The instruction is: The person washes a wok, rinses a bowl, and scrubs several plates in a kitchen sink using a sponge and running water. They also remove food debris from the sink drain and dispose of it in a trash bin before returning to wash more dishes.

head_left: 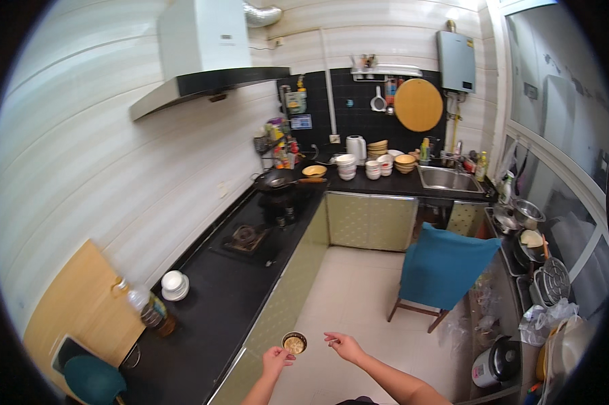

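A small round bowl, dark-rimmed with a yellowish inside, is held over the floor in front of the counter edge. My left hand grips it at its near left side, fingers closed on the rim. To the right of the bowl, apart from it, my right hand is empty, its fingers stretched out toward the bowl. Whether anything lies in the bowl is too small to tell.
On the black counter at left stand an oil bottle and stacked white bowls. A wok sits farther back. A blue-covered chair stands on the floor, with a rice cooker at lower right.
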Available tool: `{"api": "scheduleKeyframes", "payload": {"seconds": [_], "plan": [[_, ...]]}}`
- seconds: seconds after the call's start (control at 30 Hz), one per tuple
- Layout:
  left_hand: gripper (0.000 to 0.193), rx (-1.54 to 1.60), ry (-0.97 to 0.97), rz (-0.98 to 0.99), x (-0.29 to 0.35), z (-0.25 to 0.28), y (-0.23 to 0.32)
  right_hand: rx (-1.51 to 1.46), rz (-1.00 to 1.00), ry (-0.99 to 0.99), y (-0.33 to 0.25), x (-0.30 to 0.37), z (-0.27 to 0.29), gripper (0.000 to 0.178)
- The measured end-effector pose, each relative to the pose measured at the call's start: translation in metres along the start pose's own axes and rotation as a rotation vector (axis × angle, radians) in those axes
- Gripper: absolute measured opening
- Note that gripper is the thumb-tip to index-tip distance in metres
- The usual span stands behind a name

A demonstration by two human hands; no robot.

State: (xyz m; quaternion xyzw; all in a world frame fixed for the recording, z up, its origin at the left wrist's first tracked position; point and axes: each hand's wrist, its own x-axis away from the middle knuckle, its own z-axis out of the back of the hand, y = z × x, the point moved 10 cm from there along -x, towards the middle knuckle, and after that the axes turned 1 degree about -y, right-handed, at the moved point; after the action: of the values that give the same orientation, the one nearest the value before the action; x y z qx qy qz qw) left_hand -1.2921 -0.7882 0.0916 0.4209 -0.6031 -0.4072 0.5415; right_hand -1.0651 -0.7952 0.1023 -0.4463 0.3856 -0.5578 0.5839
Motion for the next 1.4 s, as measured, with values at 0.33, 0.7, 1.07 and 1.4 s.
{"api": "scheduleKeyframes", "payload": {"seconds": [0.33,0.7,1.07,1.4], "plan": [[0.012,-0.089,-0.27,0.023,-0.184,-0.16,0.035,-0.049,-0.072,0.166,0.06,-0.115,0.139,0.036],[0.013,-0.255,-0.525,-0.038,-0.423,-0.331,0.123,-0.056,-0.123,0.366,0.052,-0.305,0.297,0.036],[0.014,-0.272,-0.581,-0.091,-0.612,-0.516,0.171,0.001,-0.184,0.639,0.114,-0.485,0.482,0.036],[0.015,-0.352,-0.698,-0.148,-0.746,-0.697,0.223,0.073,-0.282,0.723,0.156,-0.608,0.672,0.029]]}}
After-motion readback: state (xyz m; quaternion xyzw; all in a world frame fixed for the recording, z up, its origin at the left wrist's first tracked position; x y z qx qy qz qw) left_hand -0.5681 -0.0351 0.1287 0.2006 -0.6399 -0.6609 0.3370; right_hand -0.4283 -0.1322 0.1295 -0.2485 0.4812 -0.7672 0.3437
